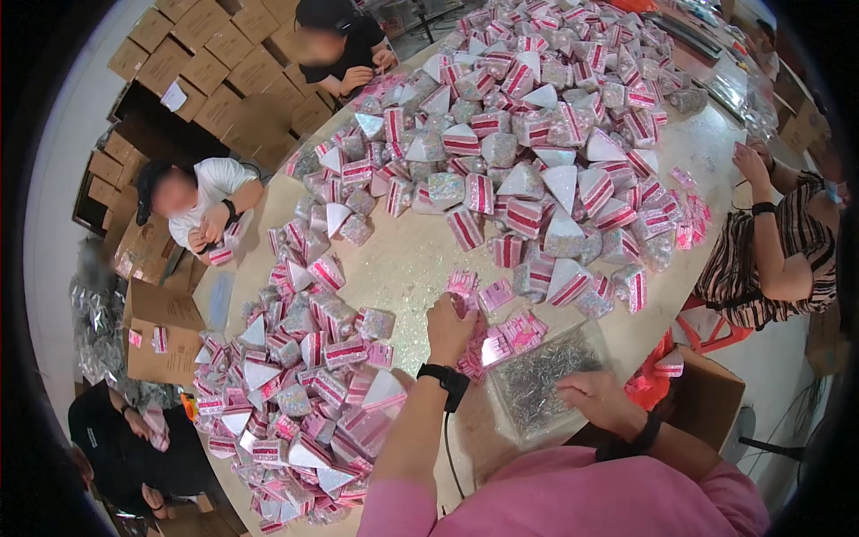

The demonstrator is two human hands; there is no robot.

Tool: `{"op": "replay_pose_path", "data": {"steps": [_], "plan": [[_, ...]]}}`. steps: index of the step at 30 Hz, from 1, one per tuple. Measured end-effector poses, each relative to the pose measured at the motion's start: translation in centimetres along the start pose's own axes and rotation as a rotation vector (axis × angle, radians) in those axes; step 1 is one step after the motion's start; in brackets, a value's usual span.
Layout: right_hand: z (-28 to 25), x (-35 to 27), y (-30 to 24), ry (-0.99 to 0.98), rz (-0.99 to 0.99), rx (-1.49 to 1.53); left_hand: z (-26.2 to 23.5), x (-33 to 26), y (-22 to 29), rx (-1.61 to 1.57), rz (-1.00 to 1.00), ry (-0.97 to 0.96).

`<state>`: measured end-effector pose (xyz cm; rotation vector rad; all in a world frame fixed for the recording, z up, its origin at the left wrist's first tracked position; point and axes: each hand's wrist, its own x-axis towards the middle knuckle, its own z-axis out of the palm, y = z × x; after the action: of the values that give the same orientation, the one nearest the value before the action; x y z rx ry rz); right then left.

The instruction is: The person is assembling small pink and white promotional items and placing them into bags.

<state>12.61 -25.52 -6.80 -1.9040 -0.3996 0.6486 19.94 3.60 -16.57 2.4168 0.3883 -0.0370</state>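
My left hand [450,329] reaches over the table among small pink printed cards [514,336]. Its fingers bend down at the cards, and whatever they grip is hidden. On the right, my right hand [591,396] is held above the edge of a clear shallow tray [598,343] full of small silvery metal pieces. The fingers of that hand are curled together in a pinch; anything between them is too small to see. Wedge-shaped packages like cake slices [564,282], pink and white in glittery clear wrap, lie just beyond the cards.
A large heap of the wedges [537,116] covers the far table [420,242]; another heap [304,385] lies left of my arm. People sit around the table, at left, far and right. An open cardboard box [698,394] stands right of me. A dark cable [450,456] runs from my left wrist.
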Motion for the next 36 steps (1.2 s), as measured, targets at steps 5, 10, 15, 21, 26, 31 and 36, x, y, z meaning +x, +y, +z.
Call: {"op": "replay_pose_path", "data": {"steps": [5, 10, 15, 21, 26, 31, 36], "plan": [[-0.3, 1.0, -1.1, -0.027, -0.049, -0.092, 0.5, 2.0, 4.2, 0.007, 0.311, 0.225], [-0.5, 1.4, -0.2, -0.074, 0.012, -0.079, 2.2, 5.8, 8.9, -0.089, 0.327, 0.318], [-1.3, 0.5, 1.0, -0.032, 0.044, -0.036, 3.0, 7.4, 10.4, 0.001, 0.183, 0.173], [-1.0, 0.9, 1.8, -0.014, 0.077, 0.029, 2.5, 7.4, 6.1, -0.223, 0.123, 0.336], [0.1, 1.5, 2.5, 0.022, 0.018, 0.063, -2.7, 2.0, 1.7, -1.206, -0.200, 0.259], [0.2, 2.4, -1.1, -0.005, 0.037, 0.285, -7.5, -7.7, 0.9, -1.859, -0.275, -0.135], [2.1, 3.5, -4.2, -0.005, 0.279, 0.730, -6.2, -16.6, 2.0, -1.789, -0.421, -0.328]]}}
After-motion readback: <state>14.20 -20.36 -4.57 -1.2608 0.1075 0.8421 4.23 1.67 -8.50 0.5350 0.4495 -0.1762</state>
